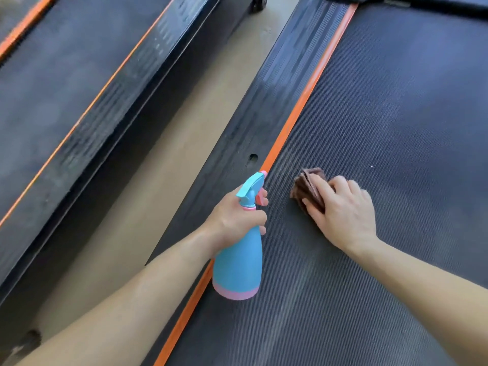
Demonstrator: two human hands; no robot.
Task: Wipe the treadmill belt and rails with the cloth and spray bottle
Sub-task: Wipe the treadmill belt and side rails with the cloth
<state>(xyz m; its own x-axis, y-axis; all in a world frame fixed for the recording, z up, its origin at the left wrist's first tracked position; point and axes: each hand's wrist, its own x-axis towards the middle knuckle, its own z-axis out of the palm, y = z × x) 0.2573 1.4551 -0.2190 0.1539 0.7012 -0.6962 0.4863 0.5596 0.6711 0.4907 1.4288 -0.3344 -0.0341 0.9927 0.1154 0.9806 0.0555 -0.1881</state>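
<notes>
- Cloth (307, 187): brown, folded into a wad, lying on the treadmill belt (383, 114) just right of frame centre, a little below the middle.
- Right hand (343, 207): palm down on the cloth, pressing it onto the belt. Index finger and thumb are stretched over it, and the cloth's far edge pokes out past the fingertips. It's a press, not a fist.
- Spray bottle (237, 262): blue body, pink base and collar, blue head with a pink trigger. It's in lower centre of frame, roughly upright, nozzle aimed toward the top of the frame. I can't tell whether the base touches the belt or hangs just over it.
- Left hand (235, 220): wrapped round the bottle neck, with a fingertip on the trigger.
- Bottle and cloth are near each other but apart, with bare belt between them.
- Orange strip (306, 96): runs diagonally along the belt's left edge; the bottle sits over it.
- Side rail (264, 107): dark and ribbed, just left of the strip, with a small hole (252, 159) near the nozzle.
- Tan floor (169, 167) shows left of the rail.
- Second treadmill (66, 88): upper left of frame, same orange trim, with a small wheel (260, 2) at the top edge.
</notes>
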